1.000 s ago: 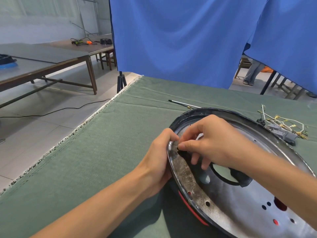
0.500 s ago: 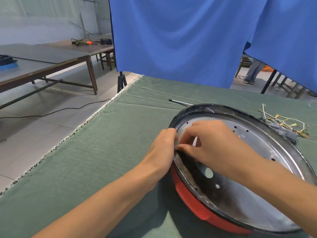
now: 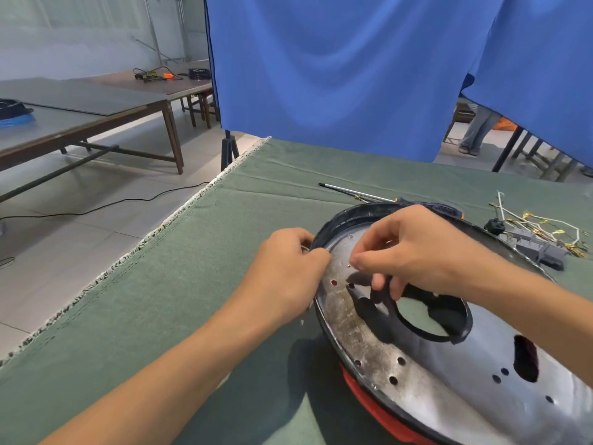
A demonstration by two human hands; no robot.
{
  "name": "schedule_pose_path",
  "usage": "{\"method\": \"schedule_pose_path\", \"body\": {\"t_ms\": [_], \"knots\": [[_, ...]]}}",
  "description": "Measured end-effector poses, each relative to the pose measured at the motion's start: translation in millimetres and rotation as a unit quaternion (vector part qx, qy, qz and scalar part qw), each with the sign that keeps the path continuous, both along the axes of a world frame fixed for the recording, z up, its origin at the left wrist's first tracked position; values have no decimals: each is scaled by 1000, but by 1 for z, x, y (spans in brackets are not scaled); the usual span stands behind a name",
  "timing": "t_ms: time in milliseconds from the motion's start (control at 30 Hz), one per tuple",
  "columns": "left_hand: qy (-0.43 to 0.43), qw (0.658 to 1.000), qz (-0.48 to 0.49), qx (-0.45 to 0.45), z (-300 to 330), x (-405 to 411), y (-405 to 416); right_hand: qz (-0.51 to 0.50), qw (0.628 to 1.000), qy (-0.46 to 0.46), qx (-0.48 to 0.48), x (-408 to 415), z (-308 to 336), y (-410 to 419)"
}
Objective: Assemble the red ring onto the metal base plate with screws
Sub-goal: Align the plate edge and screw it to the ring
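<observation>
1. Since the earlier frame the metal base plate has turned under the hands: its large round opening now shows again near the middle, and far less of the red ring is visible.
2. Only a short red arc of the ring shows, under the plate's near edge, against the green-covered surface.
3. The plate sits tilted on the ring, its near-left rim lower than the far side, with small holes along the rim.
4. The left hand grips the plate's left rim, fingers curled over the edge.
5. The right hand hovers over the plate, thumb and forefinger pinched on a tiny pale item just above the holes near the left rim; it is too small to say whether it is a screw.
6. A screwdriver lies on the surface beyond the plate, its handle mostly hidden behind the right hand.
7. A bundle of wires with connectors lies to the right, near the plate's far edge.
8. Blue curtains hang behind the surface.
</observation>
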State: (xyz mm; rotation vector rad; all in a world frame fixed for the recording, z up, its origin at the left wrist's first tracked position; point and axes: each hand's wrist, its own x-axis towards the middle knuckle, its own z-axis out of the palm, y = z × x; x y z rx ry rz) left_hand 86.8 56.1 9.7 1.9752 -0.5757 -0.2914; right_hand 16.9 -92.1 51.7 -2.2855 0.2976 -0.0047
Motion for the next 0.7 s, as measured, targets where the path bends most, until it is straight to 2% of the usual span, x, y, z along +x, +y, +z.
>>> {"method": "schedule_pose_path", "body": {"t_ms": [133, 700], "knots": [[-61, 998, -14, 30, -3, -3, 0, 13, 1000, 11, -2, 2, -1, -2], [-113, 993, -16, 35, -8, -3, -3, 50, 999, 18, -1, 6, -13, -9]]}}
